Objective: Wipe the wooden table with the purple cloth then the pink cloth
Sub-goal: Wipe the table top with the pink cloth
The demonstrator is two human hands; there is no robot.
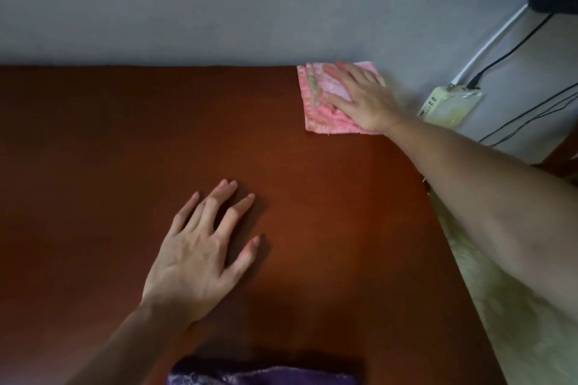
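Pink cloth (331, 103) lies pressed under the flat, released right grip (362, 100); left grip (200, 256) released.

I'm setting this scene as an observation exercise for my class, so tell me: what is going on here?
A person is wiping a wooden table. Their right hand presses flat on a folded pink cloth at the table's far right corner, by the wall. The left hand rests open on the bare tabletop, fingers spread. A purple cloth lies untouched at the near edge. A power strip with cables sits on the floor beyond the table.
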